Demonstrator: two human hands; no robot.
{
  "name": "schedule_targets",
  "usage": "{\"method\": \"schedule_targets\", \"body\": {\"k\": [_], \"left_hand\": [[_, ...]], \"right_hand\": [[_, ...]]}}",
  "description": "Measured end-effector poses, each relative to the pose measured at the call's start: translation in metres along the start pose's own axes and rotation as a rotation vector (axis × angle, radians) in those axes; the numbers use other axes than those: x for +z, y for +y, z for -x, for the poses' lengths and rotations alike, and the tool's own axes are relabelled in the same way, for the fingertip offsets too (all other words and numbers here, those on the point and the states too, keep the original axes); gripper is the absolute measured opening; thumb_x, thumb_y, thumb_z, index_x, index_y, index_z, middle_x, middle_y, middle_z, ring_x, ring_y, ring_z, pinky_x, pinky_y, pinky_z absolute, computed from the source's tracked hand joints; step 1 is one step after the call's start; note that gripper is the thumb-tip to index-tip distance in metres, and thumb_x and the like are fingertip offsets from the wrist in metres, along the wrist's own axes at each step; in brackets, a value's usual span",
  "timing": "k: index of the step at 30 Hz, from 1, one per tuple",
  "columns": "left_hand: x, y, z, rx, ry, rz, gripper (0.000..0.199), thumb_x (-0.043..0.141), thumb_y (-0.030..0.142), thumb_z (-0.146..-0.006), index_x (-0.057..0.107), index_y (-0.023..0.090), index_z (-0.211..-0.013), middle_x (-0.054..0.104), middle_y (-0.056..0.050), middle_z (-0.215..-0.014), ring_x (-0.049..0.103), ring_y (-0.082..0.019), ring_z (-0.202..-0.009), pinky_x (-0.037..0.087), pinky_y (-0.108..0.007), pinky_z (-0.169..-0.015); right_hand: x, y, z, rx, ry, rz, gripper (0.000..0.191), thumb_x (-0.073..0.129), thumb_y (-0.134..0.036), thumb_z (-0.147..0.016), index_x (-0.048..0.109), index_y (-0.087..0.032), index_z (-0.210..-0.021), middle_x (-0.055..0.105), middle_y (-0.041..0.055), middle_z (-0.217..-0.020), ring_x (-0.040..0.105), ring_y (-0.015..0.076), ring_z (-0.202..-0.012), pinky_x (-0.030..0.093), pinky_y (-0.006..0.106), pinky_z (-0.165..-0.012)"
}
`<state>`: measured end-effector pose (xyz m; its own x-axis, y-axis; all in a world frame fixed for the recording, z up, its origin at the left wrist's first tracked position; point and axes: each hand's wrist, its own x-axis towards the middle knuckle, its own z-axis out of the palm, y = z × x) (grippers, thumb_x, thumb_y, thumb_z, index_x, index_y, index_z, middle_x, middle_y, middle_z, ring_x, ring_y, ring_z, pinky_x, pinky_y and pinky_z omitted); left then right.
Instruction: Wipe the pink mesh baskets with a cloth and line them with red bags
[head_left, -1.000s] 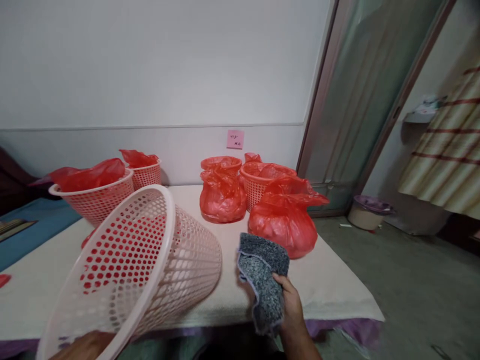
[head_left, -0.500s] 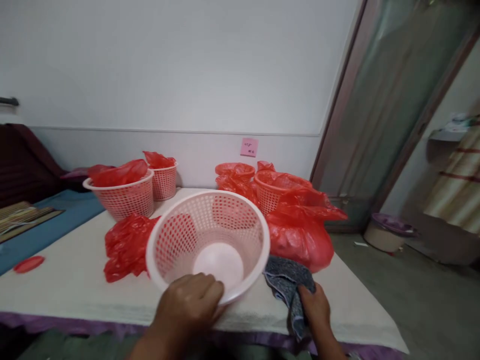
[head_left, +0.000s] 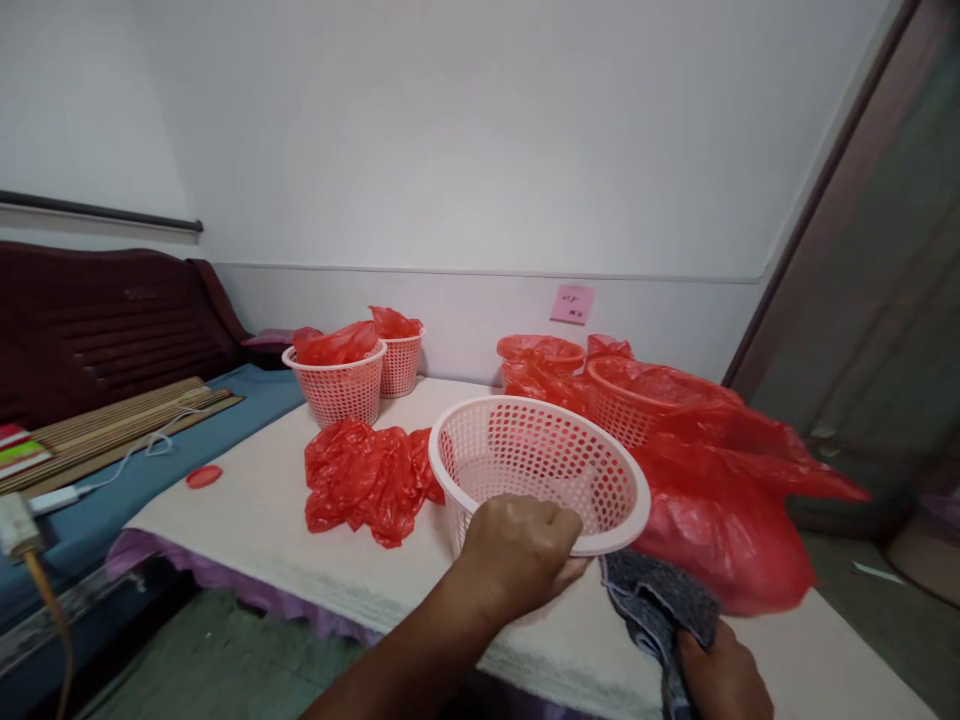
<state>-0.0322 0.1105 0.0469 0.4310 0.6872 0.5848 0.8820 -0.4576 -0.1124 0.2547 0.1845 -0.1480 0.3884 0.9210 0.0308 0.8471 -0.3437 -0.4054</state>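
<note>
A pale pink plastic basket [head_left: 536, 430] with perforated sides stands at the middle of the table, its mouth facing up and slightly towards me. My left hand [head_left: 521, 550] is closed over its near rim. In my right hand [head_left: 721, 672], at the lower right, a dark grey cloth [head_left: 660, 600] with a pale edge is gripped and hangs partly off the fingers. Just left of the basket lies a crumpled red plastic bag [head_left: 371, 480]. To its right sits a bulging red plastic bag [head_left: 735, 530], close beside the cloth.
Two pink baskets with red bags, a wider one [head_left: 341, 388] and a narrower one [head_left: 403, 362], stand at the back left. Two red-lined baskets [head_left: 540, 352] are at the back right. A red oval piece [head_left: 204, 477] lies on the white-covered table [head_left: 247, 540]. A sofa [head_left: 112, 330] adjoins on the left.
The view has swung left, bringing more of the sofa into sight. The pink basket has tipped from facing me to a more upright stance, with my left hand still on its rim.
</note>
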Motion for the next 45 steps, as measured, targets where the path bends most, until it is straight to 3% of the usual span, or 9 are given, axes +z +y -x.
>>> {"method": "schedule_targets", "body": {"k": [4, 10, 16, 26, 37, 41, 45], "left_hand": [[0.0, 0.001, -0.001, -0.015, -0.012, 0.033, 0.018, 0.057, 0.042, -0.085, 0.055, 0.024, -0.084, 0.067, 0.002, -0.077, 0.064, -0.02, -0.07, 0.042, -0.03, -0.056], [-0.007, 0.004, 0.001, -0.017, -0.035, 0.108, 0.015, 0.062, 0.036, -0.083, 0.055, 0.022, -0.083, 0.067, 0.0, -0.077, 0.064, -0.021, -0.071, 0.045, -0.031, -0.058], [-0.011, 0.006, 0.003, -0.005, -0.068, 0.154, 0.014, 0.062, 0.034, -0.083, 0.054, 0.023, -0.085, 0.066, 0.0, -0.078, 0.063, -0.021, -0.071, 0.046, -0.031, -0.058], [-0.018, 0.005, 0.001, -0.019, -0.159, 0.18, 0.01, 0.062, 0.031, -0.083, 0.055, 0.024, -0.085, 0.066, 0.0, -0.08, 0.063, -0.022, -0.073, 0.049, -0.033, -0.06], [-0.014, 0.006, 0.001, -0.083, -0.126, 0.133, 0.009, 0.062, 0.032, -0.082, 0.058, 0.024, -0.084, 0.069, 0.0, -0.081, 0.066, -0.024, -0.076, 0.049, -0.035, -0.062], [-0.017, 0.009, 0.002, -0.114, -0.135, 0.096, 0.012, 0.06, 0.036, -0.083, 0.06, 0.024, -0.083, 0.07, -0.002, -0.08, 0.067, -0.025, -0.074, 0.047, -0.034, -0.061], [-0.022, 0.011, 0.001, -0.125, -0.153, 0.062, 0.017, 0.057, 0.039, -0.086, 0.061, 0.023, -0.084, 0.071, -0.003, -0.08, 0.068, -0.024, -0.075, 0.045, -0.032, -0.06]], "right_hand": [[0.007, 0.002, -0.007, -0.006, -0.014, 0.043, 0.048, 0.034, -0.039, -0.085, 0.062, -0.008, -0.111, 0.067, 0.0236, -0.097, 0.067, 0.0372, -0.088, 0.048, 0.041, -0.069], [0.011, -0.005, -0.001, 0.033, 0.075, 0.051, 0.048, 0.034, -0.041, -0.086, 0.06, -0.009, -0.111, 0.067, 0.0218, -0.098, 0.067, 0.0353, -0.087, 0.047, 0.039, -0.066], [0.016, 0.003, 0.007, -0.071, 0.169, 0.05, 0.042, 0.031, -0.037, -0.087, 0.06, -0.012, -0.103, 0.066, 0.0187, -0.102, 0.063, 0.0315, -0.099, 0.045, 0.035, -0.08], [0.022, 0.008, 0.002, -0.108, 0.225, 0.053, 0.036, 0.034, -0.033, -0.085, 0.061, -0.012, -0.097, 0.067, 0.0173, -0.096, 0.062, 0.0303, -0.094, 0.044, 0.036, -0.082], [0.023, 0.01, 0.005, -0.152, 0.269, 0.044, 0.03, 0.038, -0.03, -0.085, 0.062, -0.015, -0.096, 0.066, 0.0155, -0.092, 0.062, 0.0292, -0.089, 0.044, 0.036, -0.077], [0.022, 0.012, 0.004, -0.233, 0.242, 0.021, 0.027, 0.042, -0.028, -0.083, 0.062, -0.016, -0.096, 0.064, 0.0142, -0.089, 0.061, 0.0282, -0.085, 0.044, 0.036, -0.076], [0.016, 0.015, 0.001, -0.421, 0.152, -0.075, 0.033, 0.045, -0.019, -0.074, 0.064, -0.016, -0.101, 0.063, 0.0111, -0.091, 0.06, 0.0253, -0.088, 0.046, 0.034, -0.081]]}}
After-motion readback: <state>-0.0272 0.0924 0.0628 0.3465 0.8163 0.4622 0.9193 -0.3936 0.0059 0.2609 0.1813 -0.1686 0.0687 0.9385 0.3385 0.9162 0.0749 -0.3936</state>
